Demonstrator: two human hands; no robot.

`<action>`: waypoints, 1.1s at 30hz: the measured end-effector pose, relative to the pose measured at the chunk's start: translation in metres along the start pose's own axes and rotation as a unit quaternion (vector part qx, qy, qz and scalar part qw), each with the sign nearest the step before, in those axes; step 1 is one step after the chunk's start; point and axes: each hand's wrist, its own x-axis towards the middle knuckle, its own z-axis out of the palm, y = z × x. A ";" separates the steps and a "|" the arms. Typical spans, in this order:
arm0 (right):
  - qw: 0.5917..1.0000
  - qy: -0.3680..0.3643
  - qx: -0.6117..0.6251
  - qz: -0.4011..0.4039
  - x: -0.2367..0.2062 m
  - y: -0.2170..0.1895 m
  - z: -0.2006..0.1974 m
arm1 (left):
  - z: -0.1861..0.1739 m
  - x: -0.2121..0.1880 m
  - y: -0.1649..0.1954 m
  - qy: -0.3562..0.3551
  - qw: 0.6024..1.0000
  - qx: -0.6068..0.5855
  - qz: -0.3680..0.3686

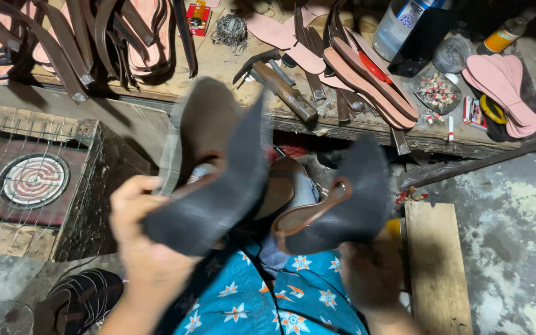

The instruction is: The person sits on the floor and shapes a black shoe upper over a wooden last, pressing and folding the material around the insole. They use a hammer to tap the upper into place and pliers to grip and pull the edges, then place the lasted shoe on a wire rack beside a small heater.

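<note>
Your left hand (pixel 136 232) is closed around the near end of the left sole (pixel 215 186), a dark shoe sole with a brown edge, tilted up and away from you. Your right hand (pixel 370 263) grips the right sole (pixel 342 201) from below; same dark face, brown rim showing on its left edge. Both soles are held up in front of you, apart from each other, over your lap in blue flowered cloth (pixel 268 298).

Far side: the wooden surface (pixel 231 62) runs across the top. On it, a hammer (pixel 280 84) near the middle, pink insoles (pixel 367 68) stacked just right of it, more pink insoles (pixel 507 90) at far right. A clear bottle (pixel 398 25) stands behind, an orange-capped bottle (pixel 504 37) further right. Brown straps (pixel 94 37) hang over the far left edge.

Left: a round heater coil (pixel 32 180) under a wire grid. Near left on the floor: a dark strappy sandal (pixel 82 298). Right: a wooden plank (pixel 435 260) beside your right hand, then bare concrete floor (pixel 516 217).
</note>
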 end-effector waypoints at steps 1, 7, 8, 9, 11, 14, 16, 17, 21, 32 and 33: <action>0.999 -0.015 0.012 0.027 0.000 -0.002 0.010 | 0.009 -0.003 0.004 -0.007 1.000 0.026 0.006; 0.988 -0.148 -0.023 0.019 0.004 -0.013 0.060 | 0.041 -0.010 0.020 -0.056 0.980 0.078 0.173; 0.991 -0.121 -0.040 0.050 0.005 -0.016 0.062 | 0.043 -0.011 0.020 -0.078 0.978 0.065 0.180; 0.991 -0.093 -0.057 0.082 0.006 -0.018 0.063 | 0.044 -0.014 0.021 -0.099 0.976 0.051 0.187; 0.991 -0.059 -0.056 0.103 0.009 -0.023 0.063 | 0.046 -0.019 0.019 -0.147 0.971 0.005 0.187; 0.997 -0.036 -0.006 0.065 0.012 -0.027 0.056 | 0.048 -0.024 0.013 -0.216 0.965 -0.111 0.102; 0.999 -0.017 0.026 0.038 0.011 -0.031 0.048 | 0.054 -0.028 0.010 -0.240 0.947 -0.210 -0.045; 0.999 -0.013 0.027 0.040 0.011 -0.033 0.045 | 0.056 -0.029 0.007 -0.265 0.922 -0.260 -0.110; 1.000 0.014 0.023 0.008 0.009 -0.042 0.022 | 0.067 -0.031 0.001 -0.328 0.807 -0.382 -0.309; 0.728 0.276 -0.621 -0.092 0.040 -0.095 -0.194 | 0.094 -0.020 0.001 -0.323 0.783 -0.419 -0.327; 0.654 0.270 -0.704 -0.060 0.042 -0.085 -0.215 | 0.094 -0.019 0.001 -0.318 0.781 -0.420 -0.335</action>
